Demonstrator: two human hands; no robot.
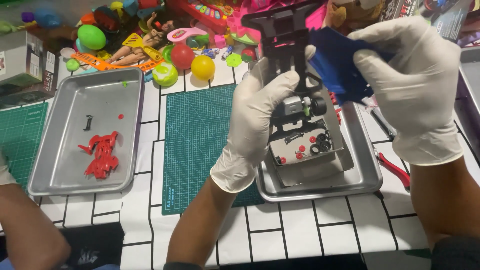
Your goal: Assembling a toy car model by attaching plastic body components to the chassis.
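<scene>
Gloves cover both hands at upper centre of the frame: left hand (260, 107) clamps the black toy-car chassis (287, 45), right hand (417, 85) pinches its blue body shell (337, 62). Light, rigid plastic, likely brittle at the clips; gripping the frame's edges seems safest.

The white-gloved left hand (257, 117) covers the lower part of the black plastic toy chassis (285, 37). The white-gloved right hand (417, 85) hides much of the blue plastic toy shell (336, 62). The small red and black parts (314, 144) in the right steel tray (320, 187) are too small to identify. The red-handled tool (395, 170) is partly hidden by the right wrist.
</scene>
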